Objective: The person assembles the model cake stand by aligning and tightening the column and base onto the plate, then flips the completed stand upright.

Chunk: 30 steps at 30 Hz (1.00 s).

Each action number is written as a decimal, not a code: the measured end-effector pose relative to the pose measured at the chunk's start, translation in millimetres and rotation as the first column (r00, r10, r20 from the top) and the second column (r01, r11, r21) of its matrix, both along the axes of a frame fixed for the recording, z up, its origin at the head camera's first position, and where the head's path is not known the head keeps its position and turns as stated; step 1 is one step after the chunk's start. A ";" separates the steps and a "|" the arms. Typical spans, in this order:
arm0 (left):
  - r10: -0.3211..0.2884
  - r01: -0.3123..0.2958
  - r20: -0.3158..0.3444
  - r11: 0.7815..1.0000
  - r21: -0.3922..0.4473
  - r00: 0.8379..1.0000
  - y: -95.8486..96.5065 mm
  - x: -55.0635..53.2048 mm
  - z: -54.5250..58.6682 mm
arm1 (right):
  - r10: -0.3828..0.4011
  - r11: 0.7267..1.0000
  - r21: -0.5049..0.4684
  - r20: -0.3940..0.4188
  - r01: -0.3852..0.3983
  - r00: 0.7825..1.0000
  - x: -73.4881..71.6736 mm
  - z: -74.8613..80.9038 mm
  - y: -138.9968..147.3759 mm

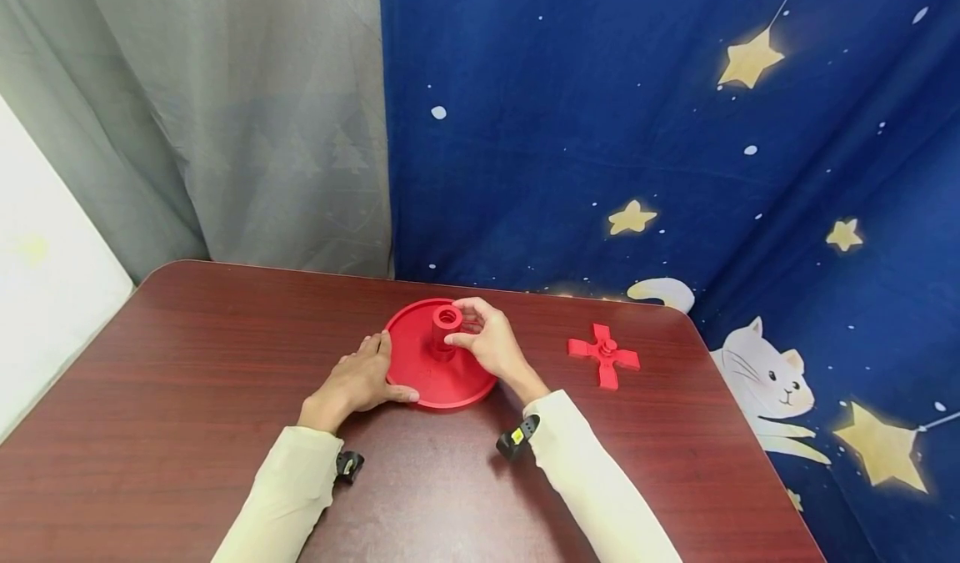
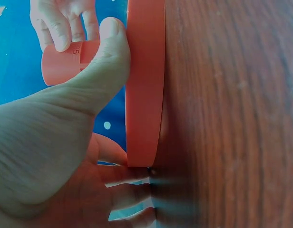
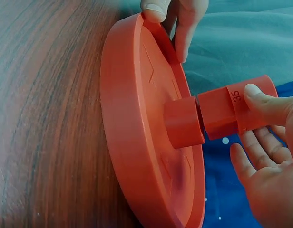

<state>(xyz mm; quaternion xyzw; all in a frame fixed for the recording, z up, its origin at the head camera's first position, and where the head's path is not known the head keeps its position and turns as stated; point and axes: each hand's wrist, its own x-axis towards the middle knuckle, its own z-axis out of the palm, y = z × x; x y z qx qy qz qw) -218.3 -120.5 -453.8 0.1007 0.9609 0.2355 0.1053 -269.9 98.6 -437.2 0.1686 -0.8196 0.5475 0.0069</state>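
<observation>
A round red tray-like base (image 1: 408, 359) with a raised rim lies on the table, a short post (image 3: 184, 122) standing at its centre. On that post sits a red tube (image 1: 446, 321), marked 35 in the right wrist view; a narrow gap shows between the two. My right hand (image 1: 497, 342) holds the tube from the right, thumb on the near side and fingers behind. At the base's left edge, my left hand (image 1: 360, 379) holds the rim, its thumb at the front and fingers along the outer side. The tube's lower end is hidden from the head view.
Right of the base, a red cross-shaped piece (image 1: 604, 354) with a round knob at its centre lies on the brown wooden table (image 1: 247, 363). Behind the table hang a grey curtain (image 1: 277, 129) and a blue curtain (image 1: 525, 129) with stars.
</observation>
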 end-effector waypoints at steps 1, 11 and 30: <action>0.000 0.000 0.000 1.000 0.000 1.000 0.1 0.1 -0.1 | -0.009 1.000 -0.001 0.002 0.009 1.000 0.4 -0.7 -0.4; 0.000 0.000 0.009 1.000 0.002 1.000 0.8 0.8 -1.0 | -0.023 0.997 0.080 -0.004 0.023 1.000 3.6 -0.7 -1.7; -0.003 0.003 -0.010 1.000 0.004 1.000 -0.5 -0.1 -0.5 | 0.246 0.969 -0.046 0.023 -0.245 0.969 -0.9 1.7 3.6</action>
